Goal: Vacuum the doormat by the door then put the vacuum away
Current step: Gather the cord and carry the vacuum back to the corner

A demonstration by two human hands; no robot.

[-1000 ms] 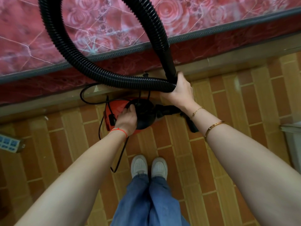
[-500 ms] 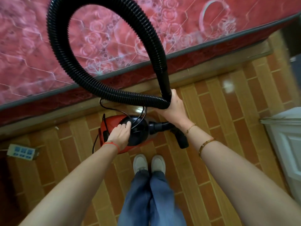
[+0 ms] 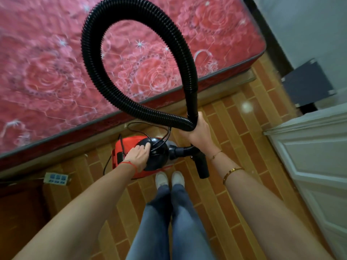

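- Centre of the frame, the red canister vacuum with its black domed top (image 3: 120,152) hangs above the brown brick-pattern tile floor (image 3: 234,117), just ahead of the white shoes (image 3: 170,178).
- Left hand (image 3: 138,156) grips the dome's black carry handle, fingers curled over it.
- Right hand (image 3: 199,131) wraps round the black ribbed hose (image 3: 90,59), holding two parts of it together where the loop crosses.
- Hose loop arcs over the red rose-patterned mattress (image 3: 47,72), upper left.
- White panelled door (image 3: 315,156) at right; a blue-and-white power strip (image 3: 56,178) lies on the floor, lower left.

Ribbed plastic hose (image 3: 93,72) — glossy floor tiles (image 3: 234,117)
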